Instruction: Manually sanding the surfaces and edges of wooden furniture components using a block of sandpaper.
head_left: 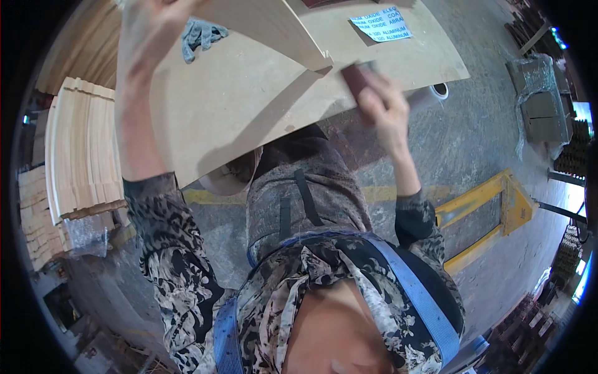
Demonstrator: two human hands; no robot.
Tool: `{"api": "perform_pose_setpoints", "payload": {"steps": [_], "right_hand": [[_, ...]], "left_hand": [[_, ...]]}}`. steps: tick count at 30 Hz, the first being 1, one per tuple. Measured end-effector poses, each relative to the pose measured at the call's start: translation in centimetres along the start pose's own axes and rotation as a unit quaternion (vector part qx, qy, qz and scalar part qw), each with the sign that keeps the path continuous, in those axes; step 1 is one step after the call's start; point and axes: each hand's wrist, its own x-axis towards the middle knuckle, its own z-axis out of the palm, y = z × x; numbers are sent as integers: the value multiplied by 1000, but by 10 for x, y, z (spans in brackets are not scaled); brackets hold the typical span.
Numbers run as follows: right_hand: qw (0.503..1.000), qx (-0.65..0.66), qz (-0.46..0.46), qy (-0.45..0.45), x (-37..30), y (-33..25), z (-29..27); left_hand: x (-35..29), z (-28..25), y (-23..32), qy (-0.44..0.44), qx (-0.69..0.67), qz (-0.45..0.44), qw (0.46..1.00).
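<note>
Right hand closed around a dark reddish-brown sanding block, fingers curled over it; block pressed against the lower end of a pale wooden strip, near the board's near edge. Left hand raised at the board's far left, fingers wrapped on the upper part of the same strip; how tight the grip is cannot be told, since the fingertips run out of view. Strip stands on edge, slanting across a tan fibreboard sheet that serves as the work surface. Sheet of sandpaper, printed side up, lies near the board's far right corner. Grey glove lies toward the far left edge. Stacked pale wooden slats sit off the board's left side.
</note>
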Motion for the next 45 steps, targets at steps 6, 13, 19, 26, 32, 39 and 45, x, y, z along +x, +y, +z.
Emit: {"api": "perform_pose_setpoints", "payload": {"steps": [6,13,19,26,32,39,45], "right_hand": [[929,-353,-63,89,65,25,17],[885,-463,11,-43,109,19,48],[914,-388,26,110,77,35,59],[924,-379,44,18,115,40,50],[948,-310,-46,61,21,40,52],[973,-192,-49,119,80,20,84],[892,-434,-91,88,80,78,61]], "left_hand": [[46,39,16,-63,-108,34,992],[55,47,45,-86,-79,73,991],[75,65,44,-21,55,144,988],[78,68,56,-42,25,161,986],[55,23,-36,5,105,-8,994],[-21,20,-83,96,-83,-125,984],[-68,10,-110,152,-120,-208,959]]}}
